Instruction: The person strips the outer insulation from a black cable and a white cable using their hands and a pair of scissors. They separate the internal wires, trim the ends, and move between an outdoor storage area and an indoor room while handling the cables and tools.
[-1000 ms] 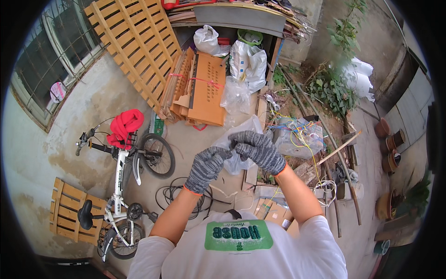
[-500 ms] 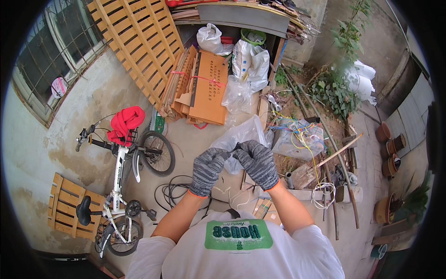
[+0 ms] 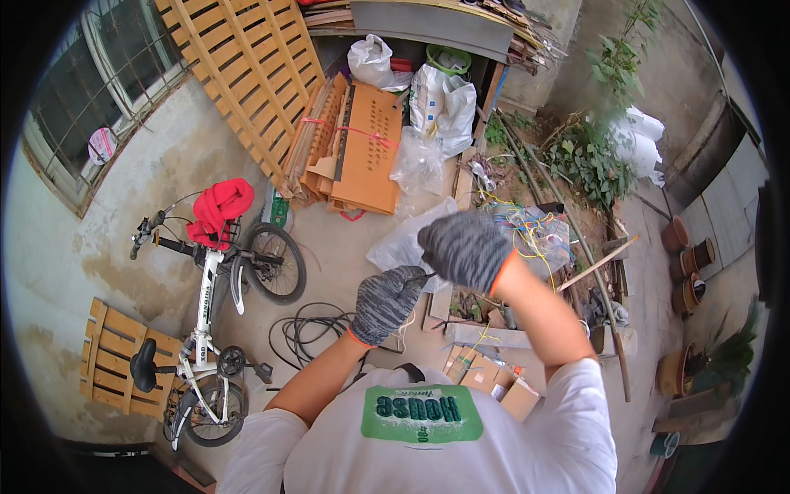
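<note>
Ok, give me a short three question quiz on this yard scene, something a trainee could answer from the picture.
1. True or false: both hands wear grey knit gloves, the left hand and the right hand.
2. What red thing lies on the white bicycle? A) a helmet B) a cloth C) a bucket
3. Fill in: a coil of black ____ lies on the ground between the bicycle and the left hand.

Key: 1 true. 2 B, the red cloth. 3 cable.

right hand [image 3: 465,247] raised higher and apart, left hand [image 3: 385,303] lowered, clear plastic bag [image 3: 407,243] now behind them
</note>
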A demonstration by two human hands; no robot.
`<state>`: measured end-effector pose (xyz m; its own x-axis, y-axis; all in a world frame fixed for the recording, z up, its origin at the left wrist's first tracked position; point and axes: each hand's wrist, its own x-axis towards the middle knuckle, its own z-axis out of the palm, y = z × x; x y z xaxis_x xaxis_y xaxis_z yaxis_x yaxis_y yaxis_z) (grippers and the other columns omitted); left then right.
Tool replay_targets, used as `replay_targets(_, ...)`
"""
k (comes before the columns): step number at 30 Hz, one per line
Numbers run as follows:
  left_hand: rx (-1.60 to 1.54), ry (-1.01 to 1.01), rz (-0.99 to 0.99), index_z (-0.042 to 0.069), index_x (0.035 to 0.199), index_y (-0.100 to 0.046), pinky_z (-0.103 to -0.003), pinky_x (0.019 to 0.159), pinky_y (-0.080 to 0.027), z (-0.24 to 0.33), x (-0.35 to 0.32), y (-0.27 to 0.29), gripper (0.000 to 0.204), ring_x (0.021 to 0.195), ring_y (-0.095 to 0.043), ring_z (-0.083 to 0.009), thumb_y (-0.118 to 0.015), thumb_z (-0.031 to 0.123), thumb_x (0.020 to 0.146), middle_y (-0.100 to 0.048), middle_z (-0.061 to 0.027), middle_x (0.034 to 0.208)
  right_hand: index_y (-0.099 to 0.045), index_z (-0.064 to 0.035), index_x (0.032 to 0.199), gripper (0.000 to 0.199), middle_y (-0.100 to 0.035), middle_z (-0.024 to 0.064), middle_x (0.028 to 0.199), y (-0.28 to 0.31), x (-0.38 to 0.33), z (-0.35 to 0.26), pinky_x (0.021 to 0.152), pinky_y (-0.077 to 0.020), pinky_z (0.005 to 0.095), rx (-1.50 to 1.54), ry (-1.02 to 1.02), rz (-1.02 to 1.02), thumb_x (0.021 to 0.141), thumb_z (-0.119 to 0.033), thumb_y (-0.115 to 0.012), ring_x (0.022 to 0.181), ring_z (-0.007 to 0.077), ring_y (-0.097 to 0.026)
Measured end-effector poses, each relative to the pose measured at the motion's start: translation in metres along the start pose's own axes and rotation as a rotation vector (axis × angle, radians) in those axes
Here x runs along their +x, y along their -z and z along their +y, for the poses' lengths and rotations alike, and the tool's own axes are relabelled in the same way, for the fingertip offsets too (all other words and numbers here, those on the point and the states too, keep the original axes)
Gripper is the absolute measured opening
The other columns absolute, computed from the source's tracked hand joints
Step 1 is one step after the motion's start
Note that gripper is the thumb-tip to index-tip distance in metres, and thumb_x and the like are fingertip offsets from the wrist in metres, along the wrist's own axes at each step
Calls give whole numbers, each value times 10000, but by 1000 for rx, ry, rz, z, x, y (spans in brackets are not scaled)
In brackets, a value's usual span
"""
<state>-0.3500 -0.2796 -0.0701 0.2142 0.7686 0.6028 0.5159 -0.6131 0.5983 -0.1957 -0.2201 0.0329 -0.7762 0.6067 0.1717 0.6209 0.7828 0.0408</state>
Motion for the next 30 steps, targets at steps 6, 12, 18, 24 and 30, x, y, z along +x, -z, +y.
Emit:
replay_targets(6, -515, 325, 4, 2, 874, -616, -251, 681, -465, -7, 3, 19, 132, 759, -584, -145, -552, 58, 773, -623, -85, 831, -609, -3, 869, 232, -635, 77, 747, -54, -6, 60, 579, -461, 329, 1437, -171, -409, 782, -217, -590, 646, 200, -595)
replay_targets(12, -449, 439, 121, 6, 862, -616, -221, 652, -442, -18, -7, 21, 147, 712, -539, -83, -495, 47, 788, -619, -66, 798, -598, -7, 931, 185, -619, 119, 849, -71, -33, 1, 697, -469, 291, 1362, -289, -126, 818, -142, -542, 782, 202, -598)
replay_targets(18, 380, 59, 31, 72, 852, -599, -334, 611, -474, 6, -41, 31, 159, 712, -574, -238, -471, 163, 822, -578, -68, 815, -580, -43, 737, 102, -574, 118, 676, -8, -4, -54, 515, -447, 366, 427, 194, 295, 691, -126, -618, 581, 301, -555)
replay_targets(24, -306, 408, 211, 30, 915, -611, -323, 659, -472, 67, -94, 102, 176, 734, -602, -244, -530, 146, 811, -624, -110, 816, -586, 33, 716, 106, -549, 66, 631, -25, 62, -69, 543, -437, 276, 1383, 137, -379, 719, -68, -616, 572, 165, -537)
replay_targets(30, -222, 489, 517, 4, 913, -609, -311, 714, -474, 135, -184, 181, 184, 775, -607, -231, -545, 146, 815, -627, -110, 848, -596, 31, 760, 154, -576, 96, 700, -32, 57, -201, 587, -447, 269, 1266, 526, -369, 705, -113, -612, 623, 175, -545)
